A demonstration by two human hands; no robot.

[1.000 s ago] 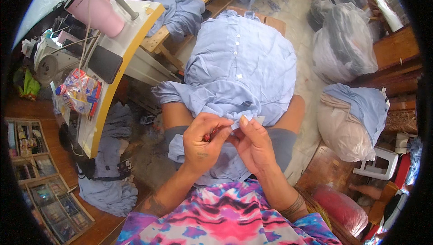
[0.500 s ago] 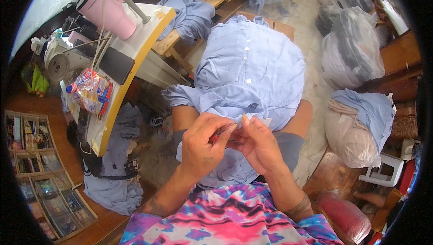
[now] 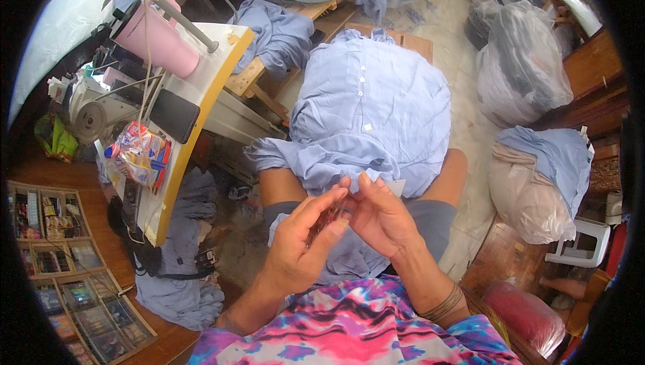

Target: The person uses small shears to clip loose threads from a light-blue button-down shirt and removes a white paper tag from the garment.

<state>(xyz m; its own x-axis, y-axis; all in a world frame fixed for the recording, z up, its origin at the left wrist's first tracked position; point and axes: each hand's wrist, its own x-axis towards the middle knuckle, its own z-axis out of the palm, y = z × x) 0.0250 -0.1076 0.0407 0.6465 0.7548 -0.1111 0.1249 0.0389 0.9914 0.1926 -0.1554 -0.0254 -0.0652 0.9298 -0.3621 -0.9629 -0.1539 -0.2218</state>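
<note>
Left grip (image 3: 300, 245) curled around a small, blurred, dark-red object (image 3: 329, 217); right grip (image 3: 385, 219) closure cannot be determined.
Both are positioned at the near folds of the light-blue, white-buttoned fabric garment (image 3: 396, 93), spread between bare knees (image 3: 456, 169).

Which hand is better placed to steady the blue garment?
Probably the right hand: its thumb appears to be against the blue garment, while the left hand seems curled around a blurred reddish object.

A pink tumbler (image 3: 158, 39) on the yellow-edged table (image 3: 225, 38) carried small dark lettering, while a red, white and blue packet (image 3: 139, 153) nearby bore printing too small to read.
</note>
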